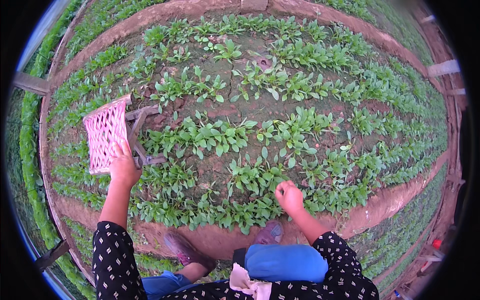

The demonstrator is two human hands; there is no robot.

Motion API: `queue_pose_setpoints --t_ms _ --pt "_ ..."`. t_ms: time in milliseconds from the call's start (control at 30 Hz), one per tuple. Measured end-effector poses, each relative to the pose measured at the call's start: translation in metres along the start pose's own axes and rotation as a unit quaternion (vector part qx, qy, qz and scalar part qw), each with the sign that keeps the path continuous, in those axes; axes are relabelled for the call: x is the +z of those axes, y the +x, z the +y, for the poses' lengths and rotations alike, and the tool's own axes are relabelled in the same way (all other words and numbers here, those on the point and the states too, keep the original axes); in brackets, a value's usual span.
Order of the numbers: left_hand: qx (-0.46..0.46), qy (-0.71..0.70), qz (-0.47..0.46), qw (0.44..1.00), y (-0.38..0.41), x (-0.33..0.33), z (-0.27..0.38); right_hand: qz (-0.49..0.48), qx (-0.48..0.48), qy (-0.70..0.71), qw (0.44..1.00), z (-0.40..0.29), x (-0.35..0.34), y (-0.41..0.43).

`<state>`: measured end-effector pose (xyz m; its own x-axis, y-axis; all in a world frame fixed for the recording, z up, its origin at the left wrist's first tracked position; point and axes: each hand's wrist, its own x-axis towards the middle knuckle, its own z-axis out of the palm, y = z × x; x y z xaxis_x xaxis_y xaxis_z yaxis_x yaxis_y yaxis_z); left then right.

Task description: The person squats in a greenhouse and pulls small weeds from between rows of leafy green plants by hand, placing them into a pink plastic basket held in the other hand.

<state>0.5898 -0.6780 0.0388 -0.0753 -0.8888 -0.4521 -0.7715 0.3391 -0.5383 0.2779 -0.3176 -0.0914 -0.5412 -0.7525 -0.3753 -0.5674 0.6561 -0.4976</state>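
Note:
My left hand (123, 165) is at a small wooden folding stool (107, 135) with a woven pink strap seat; its fingers lie over the near right edge of the seat. The stool is tilted among the plants, its wooden legs pointing right. My right hand (289, 195) hovers by the front rows of leafy green seedlings (258, 176), fingers curled; whether anything small is between them cannot be made out. Rows of similar leafy plants (210, 137) grow in cracked, dark soil in front of me.
A raised earth ridge (367, 221) curves along the bed's near side, where my shoes (185, 249) rest. Another ridge (168, 15) bounds the far side. Wooden posts (32, 83) stand at the left, and more posts (443, 68) at the right. A red object (437, 243) lies lower right.

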Motion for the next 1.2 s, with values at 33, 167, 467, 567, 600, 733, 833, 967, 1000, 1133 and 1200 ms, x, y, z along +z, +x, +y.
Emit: queue_pose_setpoints --t_ms 33,167,467,567,600,733,833,967,1000,1133,1200 --pt "-0.001 0.001 0.000 1.000 0.000 -0.001 0.000 0.024 -0.001 0.020 1.000 -0.007 -0.002 0.011" --pt "-0.005 0.008 0.000 1.000 -0.002 0.001 -0.006 0.064 -0.025 0.091 0.994 -0.029 -0.011 0.044" --pt "0.002 -0.003 0.006 1.000 0.001 0.004 -0.004 -0.007 -0.162 0.000 0.987 -0.044 0.005 0.048" --pt "0.003 -0.003 0.009 1.000 -0.001 0.002 -0.005 -0.159 -0.104 0.041 0.981 -0.063 0.007 0.044" --pt "0.004 -0.001 0.009 1.000 -0.001 0.002 -0.005 -0.142 -0.126 0.044 0.981 -0.068 0.007 0.045" --pt "0.004 0.004 0.011 1.000 0.000 0.005 -0.006 -0.090 -0.188 0.033 0.977 -0.091 -0.003 0.069" --pt "0.012 0.003 0.003 1.000 0.001 0.001 -0.003 -0.075 -0.237 0.019 0.969 -0.115 -0.013 0.102" --pt "0.012 0.013 0.008 1.000 0.000 0.002 -0.006 -0.119 -0.319 -0.049 0.939 -0.164 -0.008 0.141" --pt "0.012 0.010 0.011 1.000 0.001 0.004 -0.006 -0.137 -0.337 -0.072 0.929 -0.174 -0.005 0.145" --pt "0.006 0.015 0.000 1.000 -0.001 -0.003 -0.004 -0.159 -0.374 -0.135 0.904 -0.189 0.046 0.148" --pt "0.006 0.020 -0.005 1.000 -0.001 -0.002 -0.005 -0.201 -0.356 -0.136 0.902 -0.188 0.078 0.130"
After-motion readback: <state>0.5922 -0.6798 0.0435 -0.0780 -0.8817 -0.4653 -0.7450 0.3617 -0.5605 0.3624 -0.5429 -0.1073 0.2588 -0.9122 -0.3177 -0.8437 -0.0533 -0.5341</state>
